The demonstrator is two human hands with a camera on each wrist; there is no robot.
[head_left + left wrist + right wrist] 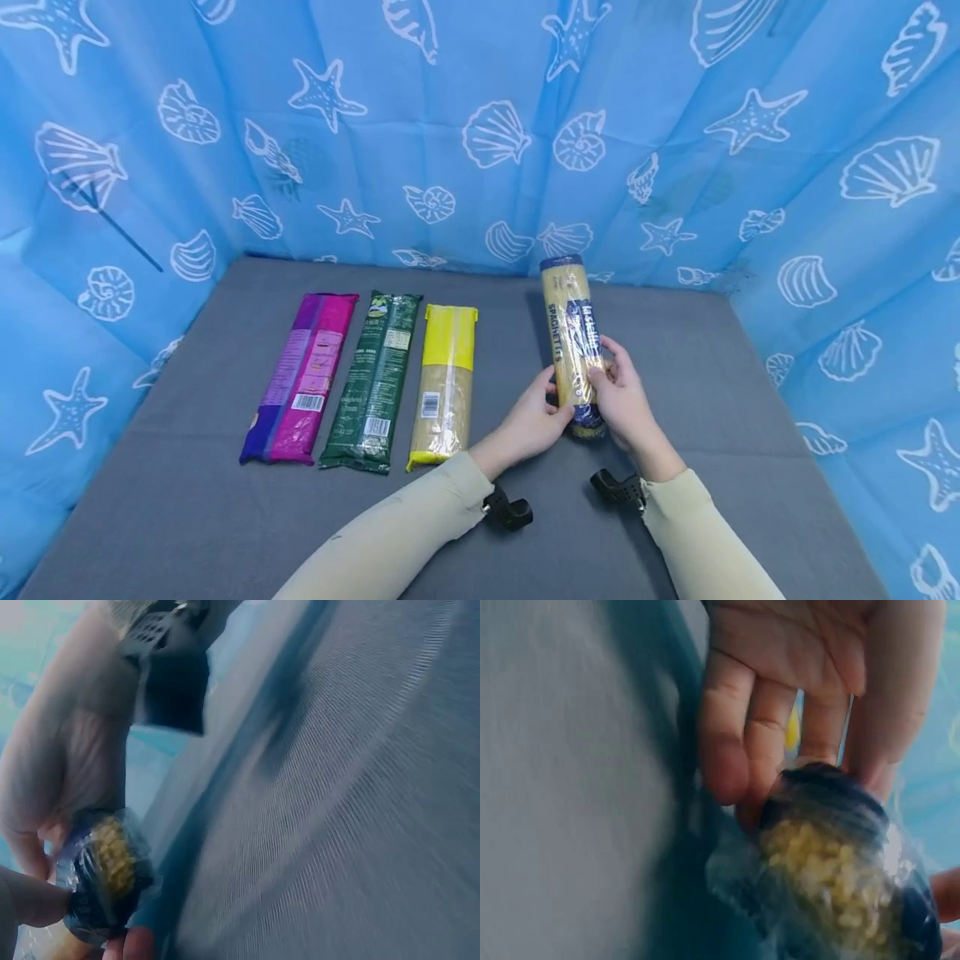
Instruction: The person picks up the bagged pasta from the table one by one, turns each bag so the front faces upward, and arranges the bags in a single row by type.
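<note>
Yellow, glossy-filmed spaghetti cylinder (567, 333) in the grip of left hand (531, 421) and right hand (624, 402).

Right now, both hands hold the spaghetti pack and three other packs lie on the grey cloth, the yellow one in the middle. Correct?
Not quite: the head view shows the green pack in the middle, with the yellow pack to its right. The rest stands: left hand and right hand both hold the spaghetti pack.

Forearms (401, 523) angled inward, left fingers (544, 382) and right fingers (617, 353) curled
</note>
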